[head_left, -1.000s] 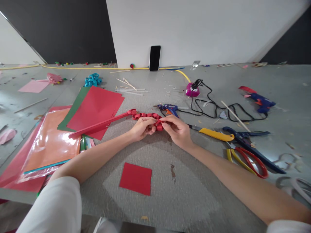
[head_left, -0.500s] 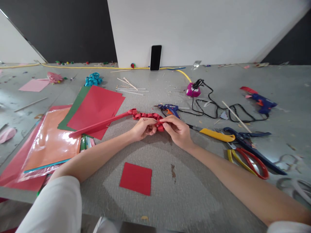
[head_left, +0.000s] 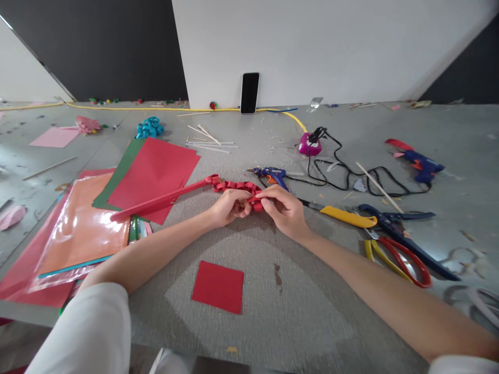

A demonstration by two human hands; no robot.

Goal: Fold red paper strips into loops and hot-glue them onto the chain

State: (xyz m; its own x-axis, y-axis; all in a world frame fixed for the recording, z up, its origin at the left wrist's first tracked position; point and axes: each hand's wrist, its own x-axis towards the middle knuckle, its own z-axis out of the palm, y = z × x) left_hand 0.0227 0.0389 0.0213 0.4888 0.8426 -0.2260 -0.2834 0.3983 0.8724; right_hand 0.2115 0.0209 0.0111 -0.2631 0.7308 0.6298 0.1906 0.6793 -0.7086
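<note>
A red paper chain (head_left: 236, 185) of small folded links curves across the middle of the table, and a long red paper strip (head_left: 167, 199) runs left from its end. My left hand (head_left: 233, 206) is closed on the chain's near part. Beside it, my right hand (head_left: 286, 209) pinches the same chain between thumb and forefinger. The fingertips almost meet and hide part of the links. In front of my hands lies a red paper square (head_left: 218, 287). Just behind them is a blue glue gun (head_left: 270, 174).
Red sheets (head_left: 152, 174) and plastic-wrapped paper (head_left: 81, 223) lie left. At right are a yellow-handled cutter (head_left: 349, 216), red-and-yellow scissors (head_left: 407, 262), dark blue pliers-like cutters (head_left: 405, 241), a second glue gun (head_left: 423, 165) and tangled black cords. A phone (head_left: 250, 93) leans against the wall.
My right fingertips have shifted very slightly at the chain, and more of a red paper piece shows between my hands. The rest has stayed in place.
</note>
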